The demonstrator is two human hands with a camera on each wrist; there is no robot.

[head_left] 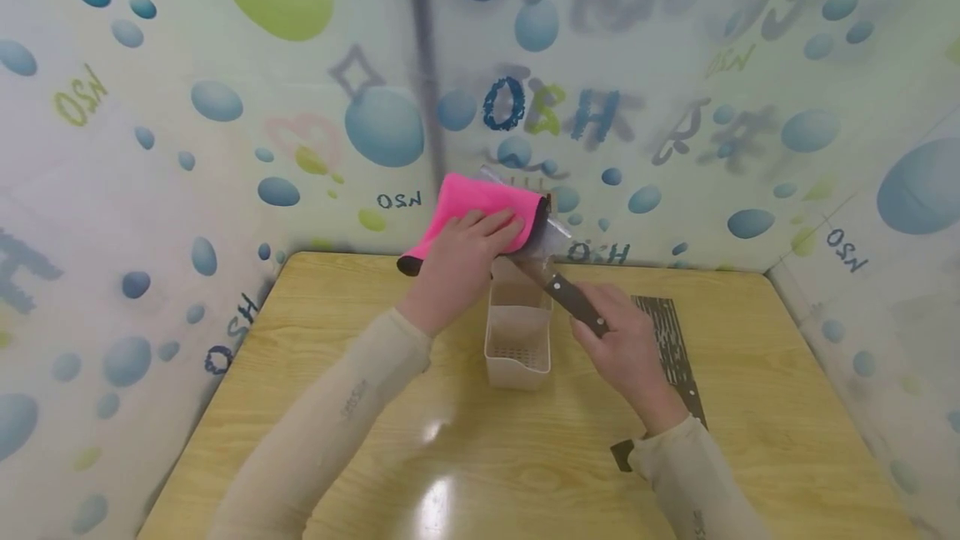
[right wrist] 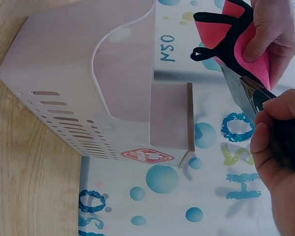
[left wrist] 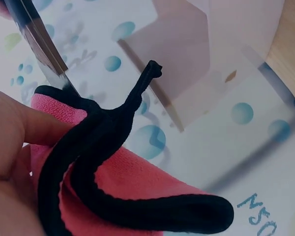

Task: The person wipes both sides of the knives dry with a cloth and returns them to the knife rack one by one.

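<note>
A pink cloth (head_left: 480,194) with black edging is held by my left hand (head_left: 463,261), above the back of the table. In the left wrist view the cloth (left wrist: 132,182) is folded, with a black loop sticking out. My right hand (head_left: 624,344) grips a knife (head_left: 576,304) by its black riveted handle. The knife's blade (right wrist: 236,86) reaches up to the cloth, and its far part is hidden by it. Below the hands stands a pale plastic holder (head_left: 517,377), with slots in its side and a red label (right wrist: 147,155).
Right of the holder, a dark streaked blade-shaped piece (head_left: 663,332) lies on the wooden table (head_left: 360,440), partly hidden by my right forearm. A patterned sheet (head_left: 300,107) with blue and green spots rises at the back and both sides.
</note>
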